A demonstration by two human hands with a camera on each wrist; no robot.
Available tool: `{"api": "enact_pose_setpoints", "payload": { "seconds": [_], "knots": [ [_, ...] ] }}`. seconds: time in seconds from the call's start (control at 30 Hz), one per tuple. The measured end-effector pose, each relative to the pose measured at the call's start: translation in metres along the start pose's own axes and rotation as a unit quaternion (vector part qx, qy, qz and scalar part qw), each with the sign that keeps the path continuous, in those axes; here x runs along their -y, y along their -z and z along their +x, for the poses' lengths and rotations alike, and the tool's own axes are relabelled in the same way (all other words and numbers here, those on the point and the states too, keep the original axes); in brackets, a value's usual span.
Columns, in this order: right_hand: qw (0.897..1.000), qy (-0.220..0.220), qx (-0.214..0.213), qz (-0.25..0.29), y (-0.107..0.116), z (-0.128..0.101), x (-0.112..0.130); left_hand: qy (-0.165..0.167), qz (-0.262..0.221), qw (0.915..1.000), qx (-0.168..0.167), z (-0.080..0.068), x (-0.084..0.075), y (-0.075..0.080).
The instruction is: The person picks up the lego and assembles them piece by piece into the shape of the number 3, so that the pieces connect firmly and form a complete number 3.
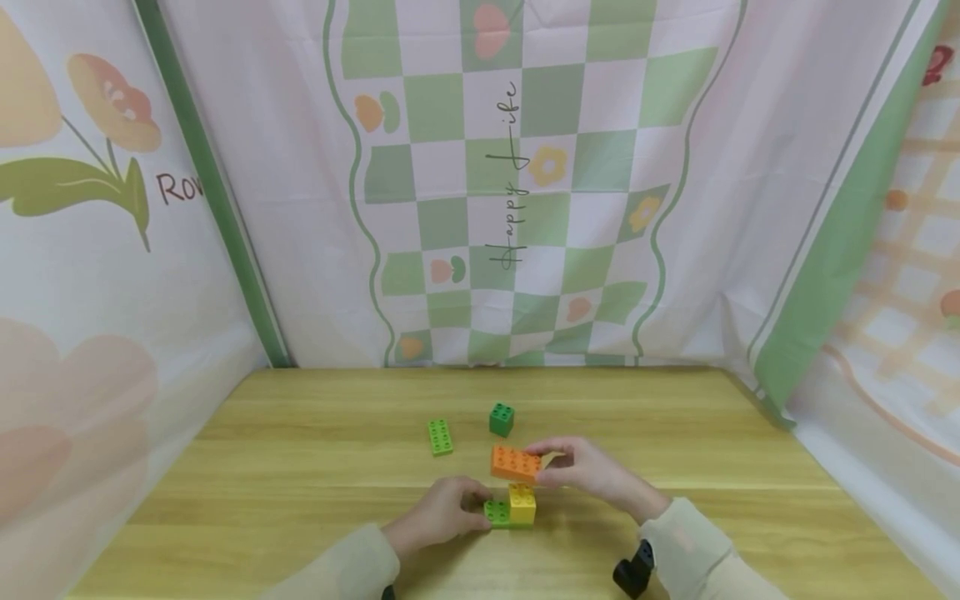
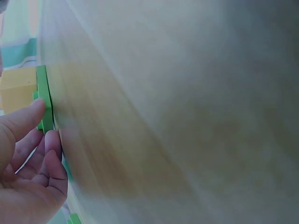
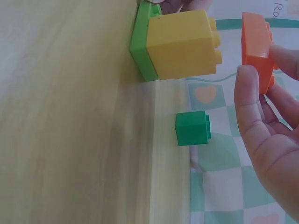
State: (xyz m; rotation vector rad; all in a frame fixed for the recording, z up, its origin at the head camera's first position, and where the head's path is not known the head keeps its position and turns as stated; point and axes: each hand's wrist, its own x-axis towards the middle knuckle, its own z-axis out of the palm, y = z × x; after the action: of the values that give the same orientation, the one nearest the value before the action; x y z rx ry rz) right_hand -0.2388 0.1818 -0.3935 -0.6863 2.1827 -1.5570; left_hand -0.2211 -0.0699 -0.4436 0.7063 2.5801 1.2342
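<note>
My left hand (image 1: 444,512) grips the left end of a flat light green building brick (image 1: 496,513) on the table, thumb along its near side. On the right end of that brick stands a yellow brick (image 1: 522,505), studs upward. Between the thumb and fingers of my right hand (image 1: 592,473) is an orange brick (image 1: 513,464), pinched at its right end. In the right wrist view the orange brick (image 3: 257,44) is held apart from the yellow brick's studs, with a gap between them.
A dark green brick (image 1: 502,420) stands on the wooden table (image 1: 300,467) behind the orange one. Left of it lies a second flat light green brick (image 1: 440,437). Patterned cloth (image 1: 495,208) hangs along the table's back edge, with more at both sides.
</note>
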Motion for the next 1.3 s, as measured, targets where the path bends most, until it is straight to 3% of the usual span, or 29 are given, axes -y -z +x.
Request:
{"api": "enact_pose_setpoints", "payload": {
  "seconds": [0.63,1.0,1.3],
  "knots": [
    [0.999,0.020,0.033,-0.033,-0.009,0.001,-0.006,0.015,-0.009,0.9998,0.005,0.000,0.000,0.000],
    [0.999,0.021,0.042,-0.014,-0.012,0.001,-0.004,0.021,-0.029,0.9993,0.011,0.001,0.001,0.000],
    [0.998,0.037,0.043,-0.033,-0.013,-0.001,-0.004,0.002,0.003,1.0000,0.004,0.001,0.001,0.000]
  ]
}}
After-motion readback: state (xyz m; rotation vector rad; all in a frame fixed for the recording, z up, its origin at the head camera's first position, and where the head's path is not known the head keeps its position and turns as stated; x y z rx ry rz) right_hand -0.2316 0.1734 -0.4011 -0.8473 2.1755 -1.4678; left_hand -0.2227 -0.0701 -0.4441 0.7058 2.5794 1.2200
